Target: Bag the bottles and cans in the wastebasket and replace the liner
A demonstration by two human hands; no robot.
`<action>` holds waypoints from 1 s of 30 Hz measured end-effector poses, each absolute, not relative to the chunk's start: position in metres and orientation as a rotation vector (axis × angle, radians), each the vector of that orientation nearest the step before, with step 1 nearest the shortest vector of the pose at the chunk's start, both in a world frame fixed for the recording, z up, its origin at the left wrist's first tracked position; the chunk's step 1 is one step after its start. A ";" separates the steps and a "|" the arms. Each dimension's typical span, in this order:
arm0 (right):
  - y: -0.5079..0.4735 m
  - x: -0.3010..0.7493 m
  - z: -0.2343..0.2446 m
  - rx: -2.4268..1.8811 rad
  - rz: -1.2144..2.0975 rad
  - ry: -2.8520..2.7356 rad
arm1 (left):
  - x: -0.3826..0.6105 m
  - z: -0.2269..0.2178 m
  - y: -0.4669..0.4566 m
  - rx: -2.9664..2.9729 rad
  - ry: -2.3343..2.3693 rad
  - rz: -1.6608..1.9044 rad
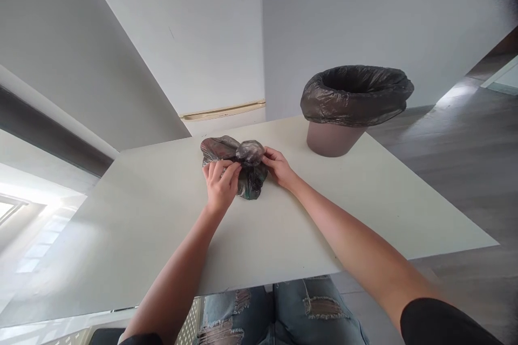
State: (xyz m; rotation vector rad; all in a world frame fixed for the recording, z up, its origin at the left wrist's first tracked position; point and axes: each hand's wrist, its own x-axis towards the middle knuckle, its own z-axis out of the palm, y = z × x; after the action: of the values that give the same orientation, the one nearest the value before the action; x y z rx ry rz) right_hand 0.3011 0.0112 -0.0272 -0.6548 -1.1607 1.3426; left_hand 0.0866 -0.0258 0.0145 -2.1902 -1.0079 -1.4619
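On the white table lies a dark, thin plastic garbage bag [220, 146], bunched up with something inside that I cannot make out. Its gathered top puffs up into a rounded knob. My left hand [222, 180] is closed on the bag at the base of that knob, thumb and fingertips pinching the plastic. From the other side, my right hand [278, 166] pinches the right edge of the knob between thumb and fingers. Part of the bag is hidden behind the left hand's fingers.
A brownish trash can [334, 139] lined with a black bag stands at the table's back right. Behind the white table [267, 242] are a white refrigerator [202, 38] and a grey wall. The table's right corner juts over a wooden floor [457, 172].
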 end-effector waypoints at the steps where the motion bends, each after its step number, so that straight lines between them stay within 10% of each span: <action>1: 0.012 0.301 -0.028 -0.668 1.346 -1.144 | 0.086 0.013 -0.025 -2.179 -1.021 -1.473; 19: 0.023 0.308 -0.036 -0.976 0.944 -0.837 | 0.066 0.019 -0.019 -1.932 -1.185 -1.891; 30: -0.014 0.291 -0.014 -0.984 0.242 -1.693 | 0.057 0.026 -0.004 -2.089 -1.364 -2.866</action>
State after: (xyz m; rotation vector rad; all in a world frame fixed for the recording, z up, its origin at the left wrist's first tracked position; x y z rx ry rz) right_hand 0.2912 -0.0141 -0.0137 -0.9842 -1.6928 0.2421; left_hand 0.0571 -0.0041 0.0258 -2.0888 -1.3644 -2.8662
